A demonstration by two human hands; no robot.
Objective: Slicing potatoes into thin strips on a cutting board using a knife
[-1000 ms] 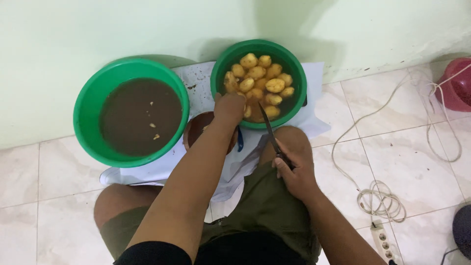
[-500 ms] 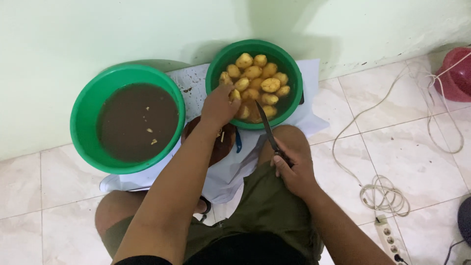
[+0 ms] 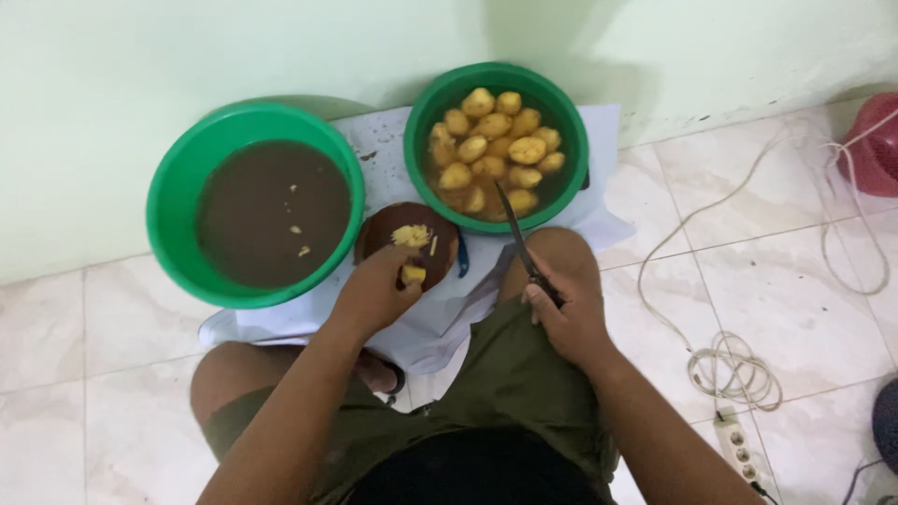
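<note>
My left hand holds a small yellow peeled potato over the near edge of a small brown round dish that carries a few yellow pieces. My right hand rests on my right knee, gripping a dark knife whose blade points up toward a green bowl of several yellow peeled potatoes in water. A second green bowl at the left holds murky brown water with a few floating scraps.
White paper lies under the bowls on a pale tiled floor against a light green wall. A white cable coils at the right beside a power strip. A red object stands at the far right edge.
My left hand has left the potato bowl and drawn back toward me, now holding a potato over the brown dish. The right hand and knife have barely moved.
</note>
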